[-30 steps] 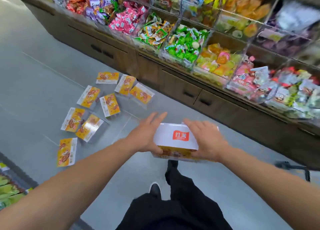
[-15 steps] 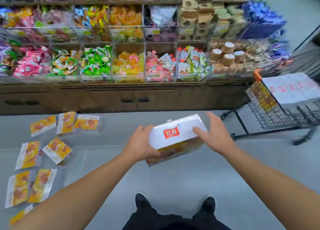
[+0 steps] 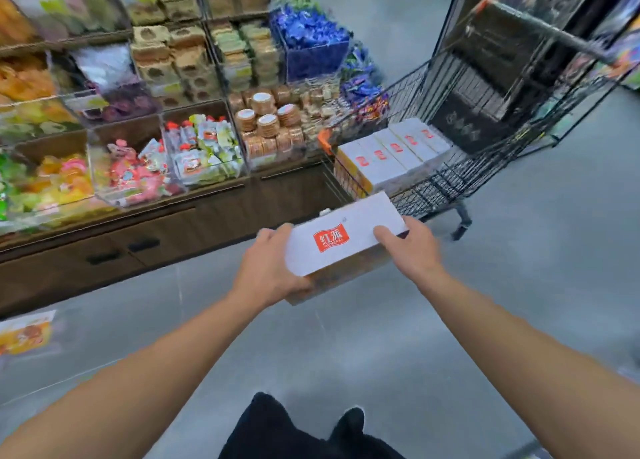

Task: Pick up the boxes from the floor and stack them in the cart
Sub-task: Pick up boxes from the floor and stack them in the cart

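- White box (image 3: 341, 238) with a red label, held in the air just short of the cart (image 3: 446, 167).
- Left hand (image 3: 268, 271) and right hand (image 3: 410, 247) grip its two ends, fingers curled.
- Matching boxes (image 3: 391, 153) lie inside the cart.

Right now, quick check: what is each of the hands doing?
Left hand: grips the left end of the white box.
Right hand: grips the right end of the same box.
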A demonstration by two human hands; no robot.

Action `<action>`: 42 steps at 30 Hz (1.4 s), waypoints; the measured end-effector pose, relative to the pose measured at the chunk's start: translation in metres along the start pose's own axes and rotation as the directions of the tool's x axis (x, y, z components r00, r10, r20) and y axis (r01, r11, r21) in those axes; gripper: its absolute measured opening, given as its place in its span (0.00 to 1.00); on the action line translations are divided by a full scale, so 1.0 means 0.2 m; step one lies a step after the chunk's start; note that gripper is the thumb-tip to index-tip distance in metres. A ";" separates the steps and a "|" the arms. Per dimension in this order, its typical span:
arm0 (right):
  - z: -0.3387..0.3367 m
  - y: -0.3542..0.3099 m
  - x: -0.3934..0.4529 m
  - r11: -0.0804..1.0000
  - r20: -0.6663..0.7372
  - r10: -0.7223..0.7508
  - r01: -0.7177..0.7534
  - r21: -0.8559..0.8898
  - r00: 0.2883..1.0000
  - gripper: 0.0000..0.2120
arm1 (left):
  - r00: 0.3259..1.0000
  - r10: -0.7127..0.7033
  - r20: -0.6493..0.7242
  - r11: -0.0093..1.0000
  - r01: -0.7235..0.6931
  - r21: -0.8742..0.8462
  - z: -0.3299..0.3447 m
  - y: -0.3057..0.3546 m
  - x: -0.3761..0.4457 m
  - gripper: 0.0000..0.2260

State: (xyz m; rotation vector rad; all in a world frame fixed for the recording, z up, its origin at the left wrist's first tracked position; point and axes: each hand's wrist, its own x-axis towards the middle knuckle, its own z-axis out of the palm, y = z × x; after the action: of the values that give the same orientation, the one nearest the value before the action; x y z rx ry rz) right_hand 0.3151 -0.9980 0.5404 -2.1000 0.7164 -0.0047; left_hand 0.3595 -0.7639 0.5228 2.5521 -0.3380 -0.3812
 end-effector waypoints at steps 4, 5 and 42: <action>-0.31 0.02 0.30 0.998 -0.078 -0.027 0.031 0.046 0.997 0.09 | 0.999 0.043 -0.023 0.999 -0.043 0.032 0.06 0.35 0.31 0.35; -0.38 0.01 0.40 0.998 -0.092 -0.036 0.040 0.044 0.995 0.09 | 0.998 0.060 -0.030 0.998 -0.059 0.029 0.07 0.44 0.42 0.35; -0.94 0.88 3.49 0.836 0.556 0.394 -0.034 -0.548 0.732 0.37 | 0.793 -0.493 0.359 0.707 0.605 -0.367 1.49 1.53 2.71 0.39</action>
State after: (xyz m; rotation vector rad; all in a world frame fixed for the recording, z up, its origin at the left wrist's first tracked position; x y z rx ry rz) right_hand 0.7614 -1.5601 0.3446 -2.2526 0.5534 1.1275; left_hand 0.7134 -1.3249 0.3344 2.0710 0.4293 -0.8810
